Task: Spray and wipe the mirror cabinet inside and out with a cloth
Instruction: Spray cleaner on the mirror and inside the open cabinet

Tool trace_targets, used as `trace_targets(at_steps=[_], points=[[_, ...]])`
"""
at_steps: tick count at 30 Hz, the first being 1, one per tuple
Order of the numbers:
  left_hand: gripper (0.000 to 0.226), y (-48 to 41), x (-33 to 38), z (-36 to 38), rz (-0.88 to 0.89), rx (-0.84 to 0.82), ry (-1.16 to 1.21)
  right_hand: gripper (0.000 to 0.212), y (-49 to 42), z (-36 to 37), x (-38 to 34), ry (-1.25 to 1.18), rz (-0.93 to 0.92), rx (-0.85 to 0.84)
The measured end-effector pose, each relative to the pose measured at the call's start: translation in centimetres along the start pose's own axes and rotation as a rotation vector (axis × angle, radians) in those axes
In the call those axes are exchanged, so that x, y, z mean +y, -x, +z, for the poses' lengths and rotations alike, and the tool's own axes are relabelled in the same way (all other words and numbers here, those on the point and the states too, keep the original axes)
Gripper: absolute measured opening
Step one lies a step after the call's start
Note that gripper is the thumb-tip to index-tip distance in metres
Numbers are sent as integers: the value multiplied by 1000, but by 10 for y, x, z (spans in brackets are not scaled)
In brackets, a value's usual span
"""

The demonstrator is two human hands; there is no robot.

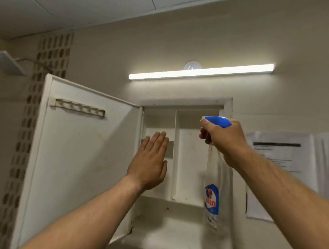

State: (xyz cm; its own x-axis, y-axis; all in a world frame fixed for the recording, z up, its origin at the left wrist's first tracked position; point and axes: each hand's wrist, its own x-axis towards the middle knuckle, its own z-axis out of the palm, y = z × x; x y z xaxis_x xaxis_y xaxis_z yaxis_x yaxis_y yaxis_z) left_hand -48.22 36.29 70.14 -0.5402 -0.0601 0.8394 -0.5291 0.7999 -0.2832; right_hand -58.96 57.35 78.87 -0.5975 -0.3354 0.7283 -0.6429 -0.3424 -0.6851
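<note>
Head view: right hand [223,139] grips the blue-topped spray bottle [213,185] by its neck, bottle hanging below it before the open mirror cabinet [192,164]. Left hand [149,162], just left of it, is flat, fingers straight together, holding nothing, cabinet door [77,148] swung open further left.

Both bare forearms reach up from the near edge. The left hand [150,162] is raised flat, fingers [157,143] straight and together, its back facing the camera. The right hand [225,140], slightly higher, grips the neck of a spray bottle [212,202].
</note>
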Motion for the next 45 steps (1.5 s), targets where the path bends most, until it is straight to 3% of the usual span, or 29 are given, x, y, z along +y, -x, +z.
trace_targets(at_steps=[6,12,21,25,32,38,45], points=[[72,-37,-24,-15,-40,37,51,27,-32,20,-45,166,-55,-32],[76,-53,-58,-24,-173,-162,43,30,-36,65,-63,256,-90,44],[79,-82,-68,-43,-72,-175,67,37,-39,50,-53,488,-47,135],[80,-97,-50,-42,-18,-161,211,33,-32,10,-47,519,-48,250],[85,-94,11,-5,82,-200,274,32,-9,-44,-37,589,-98,247],[84,-68,37,31,68,-92,233,26,10,-69,-16,591,-85,235],[79,-22,85,60,279,-35,329,25,52,-59,31,523,0,192]])
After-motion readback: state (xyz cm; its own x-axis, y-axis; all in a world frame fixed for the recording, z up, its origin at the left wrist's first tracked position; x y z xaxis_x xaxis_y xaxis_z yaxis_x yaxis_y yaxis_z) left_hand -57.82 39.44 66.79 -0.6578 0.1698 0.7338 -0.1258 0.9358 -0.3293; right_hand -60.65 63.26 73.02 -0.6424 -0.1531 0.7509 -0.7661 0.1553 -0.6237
